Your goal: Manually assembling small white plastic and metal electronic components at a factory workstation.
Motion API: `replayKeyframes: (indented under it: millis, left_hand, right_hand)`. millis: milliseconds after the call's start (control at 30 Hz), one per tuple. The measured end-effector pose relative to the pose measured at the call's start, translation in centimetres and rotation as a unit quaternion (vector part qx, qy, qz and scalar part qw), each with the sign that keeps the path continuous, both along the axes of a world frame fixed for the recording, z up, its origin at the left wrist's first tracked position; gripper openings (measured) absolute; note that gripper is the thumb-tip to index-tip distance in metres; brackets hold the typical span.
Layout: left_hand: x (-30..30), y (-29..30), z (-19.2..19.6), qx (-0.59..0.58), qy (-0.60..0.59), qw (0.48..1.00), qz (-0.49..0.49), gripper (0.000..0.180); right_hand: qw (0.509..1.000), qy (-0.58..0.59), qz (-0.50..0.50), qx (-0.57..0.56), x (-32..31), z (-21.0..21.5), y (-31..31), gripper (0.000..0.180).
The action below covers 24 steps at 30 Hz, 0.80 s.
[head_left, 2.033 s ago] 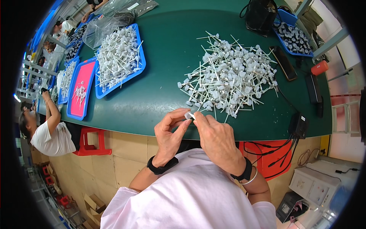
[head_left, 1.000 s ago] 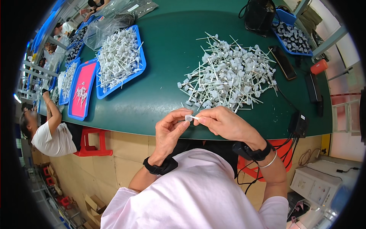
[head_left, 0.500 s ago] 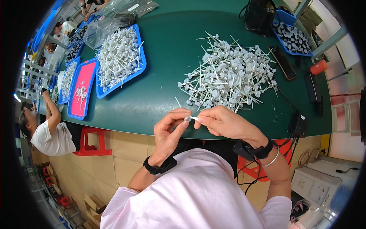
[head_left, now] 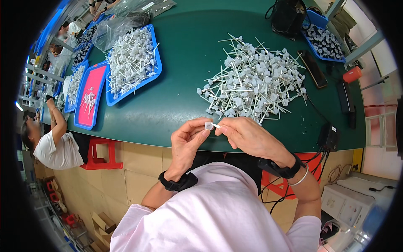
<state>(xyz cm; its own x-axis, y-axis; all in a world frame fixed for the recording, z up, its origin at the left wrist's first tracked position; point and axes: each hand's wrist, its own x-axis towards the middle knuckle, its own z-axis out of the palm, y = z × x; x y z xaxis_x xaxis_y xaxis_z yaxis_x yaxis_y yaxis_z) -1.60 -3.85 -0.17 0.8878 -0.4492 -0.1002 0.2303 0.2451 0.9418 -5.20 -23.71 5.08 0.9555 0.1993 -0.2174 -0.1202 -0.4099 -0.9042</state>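
Near the table's front edge, my left hand (head_left: 187, 136) pinches a small translucent white cap-like part (head_left: 208, 125) between thumb and fingertips. Right beside it, my right hand (head_left: 245, 134) is closed on a thin white stick (head_left: 215, 125), whose tip meets or nearly meets the part; I cannot tell which. The stick's other end is hidden in my fingers. Just beyond both hands lies a big loose pile of white-stemmed parts (head_left: 260, 82) with translucent heads.
Left of the pile, a blue tray (head_left: 157, 69) holds many similar parts. Beside it is a blue tray with a pink bottom (head_left: 87, 107) and several small white pieces. A phone (head_left: 314, 69), a black box with cables (head_left: 328, 136) and an orange-red cylinder (head_left: 351, 74) lie right. A co-worker (head_left: 58, 145) sits left.
The part in my left hand has turned, so its head shows more. The thin stem that stuck out above my left hand no longer shows. Both hands stay nearly in place.
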Motion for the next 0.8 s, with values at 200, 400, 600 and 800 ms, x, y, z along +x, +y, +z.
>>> replayKeyframes:
  millis: [200, 400, 600, 800]
  left_hand:
    - [0.0, 0.0, -0.1, -0.001, -0.002, 1.000, 0.001, 0.026]
    - [-0.1, 0.1, -0.3, 0.001, -0.004, 1.000, 0.000, 0.026]
    - [0.0, 0.2, 0.0, 0.013, -0.038, 0.999, -0.006, 0.024]
    - [0.6, 1.0, 0.3, 0.024, -0.089, 0.995, -0.048, 0.021]
  right_hand:
    - [1.000, 0.010, 0.003, -0.012, 0.1, 0.5, 0.1, 0.027]
    - [1.000, 0.006, -0.006, 0.003, 0.0, 0.2, 0.0, 0.025]
    - [0.995, 0.048, 0.021, 0.082, 0.3, -1.2, -0.3, 0.027]
    - [0.925, 0.251, 0.048, 0.283, 0.5, -0.8, -1.2, 0.031]
